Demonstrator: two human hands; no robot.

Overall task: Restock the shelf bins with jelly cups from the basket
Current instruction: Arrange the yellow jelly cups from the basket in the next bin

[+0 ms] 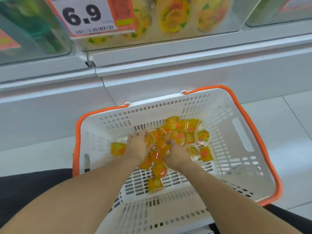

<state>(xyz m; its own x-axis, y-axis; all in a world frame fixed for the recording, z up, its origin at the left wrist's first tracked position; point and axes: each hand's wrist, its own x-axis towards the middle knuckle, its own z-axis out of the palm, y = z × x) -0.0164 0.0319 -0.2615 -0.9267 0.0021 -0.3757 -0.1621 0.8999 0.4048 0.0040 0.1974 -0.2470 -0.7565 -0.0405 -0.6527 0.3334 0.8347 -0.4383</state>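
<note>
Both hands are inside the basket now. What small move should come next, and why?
Probably lift both hands up toward the clear shelf bin. The left hand and right hand already curl around orange jelly cups in the white slotted basket with orange rim, so each grip seems loaded.

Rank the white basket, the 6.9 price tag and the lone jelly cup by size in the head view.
1. white basket
2. price tag, though it sits nearer the camera, so unsure
3. lone jelly cup, left of the left hand
</note>
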